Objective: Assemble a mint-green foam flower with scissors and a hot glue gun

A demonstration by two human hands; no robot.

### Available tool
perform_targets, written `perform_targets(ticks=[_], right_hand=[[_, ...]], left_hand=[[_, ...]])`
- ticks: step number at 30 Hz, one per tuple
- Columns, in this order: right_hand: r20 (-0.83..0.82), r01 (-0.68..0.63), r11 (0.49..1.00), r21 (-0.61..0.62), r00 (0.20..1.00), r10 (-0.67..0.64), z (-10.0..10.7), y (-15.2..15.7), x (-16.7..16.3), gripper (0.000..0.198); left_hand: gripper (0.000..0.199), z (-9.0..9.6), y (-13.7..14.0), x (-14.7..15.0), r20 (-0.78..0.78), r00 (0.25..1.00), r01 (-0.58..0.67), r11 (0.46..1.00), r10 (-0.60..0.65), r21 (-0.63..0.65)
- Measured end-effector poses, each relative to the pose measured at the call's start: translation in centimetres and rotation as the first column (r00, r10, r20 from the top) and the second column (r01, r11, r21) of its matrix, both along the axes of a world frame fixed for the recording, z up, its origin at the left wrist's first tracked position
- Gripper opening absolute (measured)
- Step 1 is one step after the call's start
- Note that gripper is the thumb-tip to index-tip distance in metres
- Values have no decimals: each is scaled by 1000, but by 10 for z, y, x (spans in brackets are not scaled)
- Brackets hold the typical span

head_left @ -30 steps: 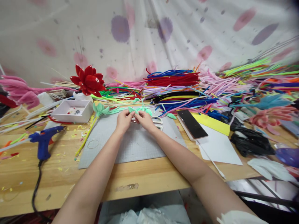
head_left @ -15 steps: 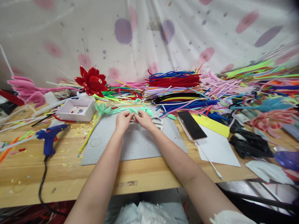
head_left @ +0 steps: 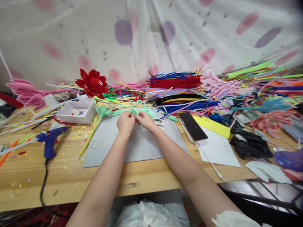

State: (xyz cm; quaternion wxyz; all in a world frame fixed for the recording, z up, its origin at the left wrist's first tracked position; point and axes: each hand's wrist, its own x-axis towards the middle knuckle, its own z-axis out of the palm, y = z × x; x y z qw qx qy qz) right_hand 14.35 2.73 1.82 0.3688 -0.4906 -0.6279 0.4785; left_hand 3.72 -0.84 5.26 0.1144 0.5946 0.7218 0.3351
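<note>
Over the grey mat (head_left: 151, 148), my left hand (head_left: 126, 122) and my right hand (head_left: 145, 120) are close together with fingers pinched. Between their fingertips is a mint-green pipe-cleaner petal (head_left: 134, 111), gripped from both sides; its lower part is hidden by the fingers. White-handled scissors (head_left: 159, 122) lie just right of my right hand, partly covered by it. A mint-green flower (head_left: 103, 111) on a yellow-green stem rests at the mat's left edge. A loose mint-green petal (head_left: 172, 118) lies toward the mat's back right.
At left are a blue glue gun (head_left: 50, 142) with its cord and a white box (head_left: 77, 112). A red flower (head_left: 92, 83) stands behind. Pipe-cleaner bundles (head_left: 175, 82) line the back. To the right lie a phone (head_left: 193, 126), white paper (head_left: 220, 151) and a black plastic bag (head_left: 251, 145).
My fingers have shifted slightly around the mint-green petal, which now stands more upright between them. The whole view has moved a little; other things lie as before.
</note>
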Motion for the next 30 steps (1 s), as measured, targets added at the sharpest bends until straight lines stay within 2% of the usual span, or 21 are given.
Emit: perform_targets(ticks=[2, 4, 7, 9, 15, 19, 22, 27, 30], right_hand=[[-60, -32, 998, -51, 998, 29, 2, 1, 1, 16], [-69, 3, 998, -67, 998, -8, 4, 2, 1, 15], [-16, 120, 992, -33, 993, -121, 6, 3, -1, 12], [1, 154, 988, -8, 988, -154, 4, 4, -2, 11], [-111, 12, 997, -71, 994, -19, -2, 6, -1, 15], [-86, 84, 995, -52, 992, -88, -2, 6, -2, 13], [-66, 103, 994, -35, 992, -105, -3, 5, -4, 14], [-66, 24, 1000, -11, 997, -25, -5, 8, -4, 18], [-48, 55, 998, 4, 997, -55, -5, 10, -2, 16]], left_hand=[[18, -1, 3, -1, 101, 994, 38, 999, -36, -23], [19, -1, 6, -1, 149, 988, 41, 998, -34, -44], [19, 1, 8, 0, 123, 992, -1, 999, 7, -47], [20, 1, 9, 1, 112, 993, -19, 999, 23, -36], [18, -6, 11, -1, 250, 965, 77, 997, -82, 31], [19, -5, 10, -2, 194, 981, 18, 1000, -13, -23], [19, -5, 9, -1, 130, 991, -17, 1000, 18, -11], [18, -9, 12, -4, 296, 953, 51, 998, -59, 36], [18, -6, 13, -3, 288, 957, 21, 1000, -17, -9]])
